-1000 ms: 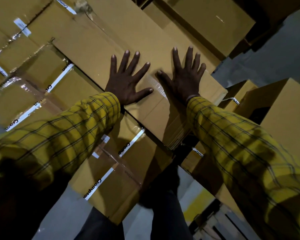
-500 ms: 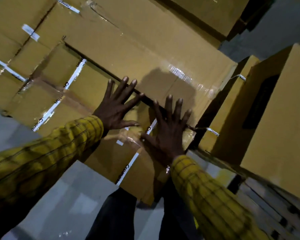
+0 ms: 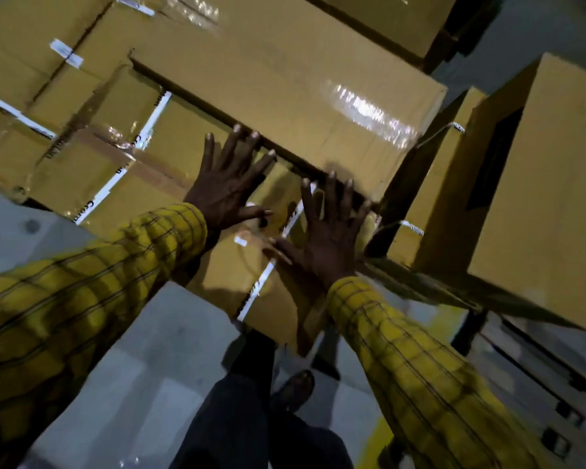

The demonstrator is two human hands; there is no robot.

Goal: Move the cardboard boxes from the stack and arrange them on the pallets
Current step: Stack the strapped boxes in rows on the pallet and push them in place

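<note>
Head camera looks down a wall of stacked cardboard, and both hands are flat on it. Left hand (image 3: 229, 189) lies spread, fingers straight, palm against the front box (image 3: 197, 157), fingertips reaching up to the dark seam under the long box (image 3: 301, 93) above. Right hand (image 3: 332, 228) is just beside it, also splayed and gripping nothing, pressed on the same front box near its right corner, across a strip of white printed tape (image 3: 268, 275). Glossy clear tape shines on the long box. That front box sits at the near edge of the stack, over the grey floor (image 3: 142, 360). Yellow checked sleeves (image 3: 92, 292) frame the view. Off to the right, more boxes (image 3: 538, 198) stand on a pallet (image 3: 538, 377), apart from the stack. A shoe (image 3: 293, 389) shows below.
</note>
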